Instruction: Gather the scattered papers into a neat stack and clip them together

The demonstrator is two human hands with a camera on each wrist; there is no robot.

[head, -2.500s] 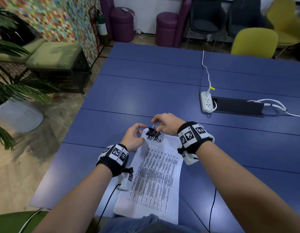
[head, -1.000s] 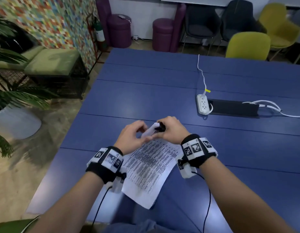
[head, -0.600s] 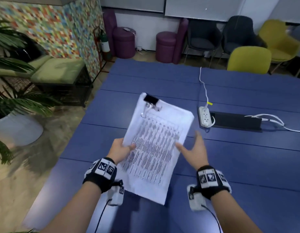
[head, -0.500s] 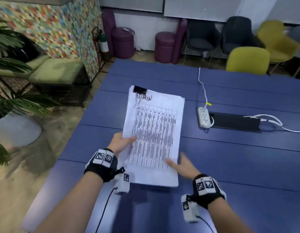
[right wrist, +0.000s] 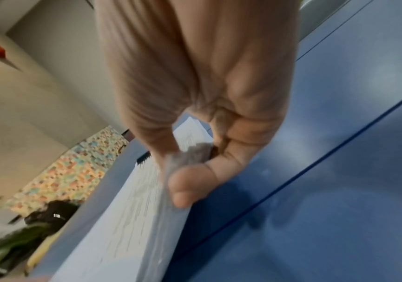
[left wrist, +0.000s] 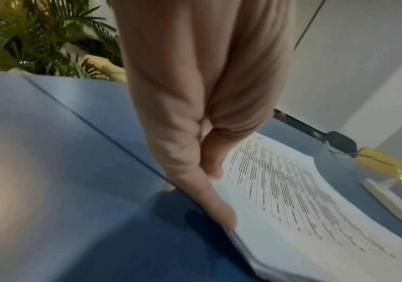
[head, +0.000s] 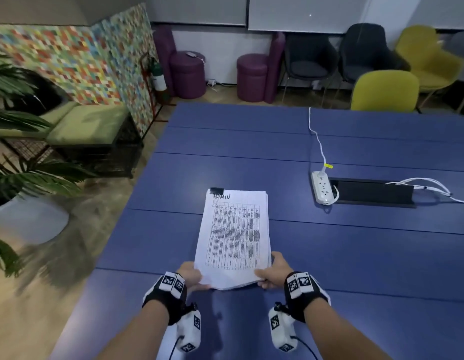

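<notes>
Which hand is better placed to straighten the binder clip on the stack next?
Left, probably. The binder clip sits on the stack's far left corner, the left hand's side. The right hand grips the near right corner and would reach diagonally across.

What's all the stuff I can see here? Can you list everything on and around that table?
paper stack: one, white with printed tables, lying on the table
binder clip: one, black, on the stack's far left corner
table: one, blue
power strip: one, white, right of the stack
cable tray: one, black, beside the strip
chairs: two yellow, two dark, beyond the table
stools: two, purple, by the wall
plants: green, on the left
left hand: holds the stack's near left corner
right hand: pinches the near right corner
</notes>
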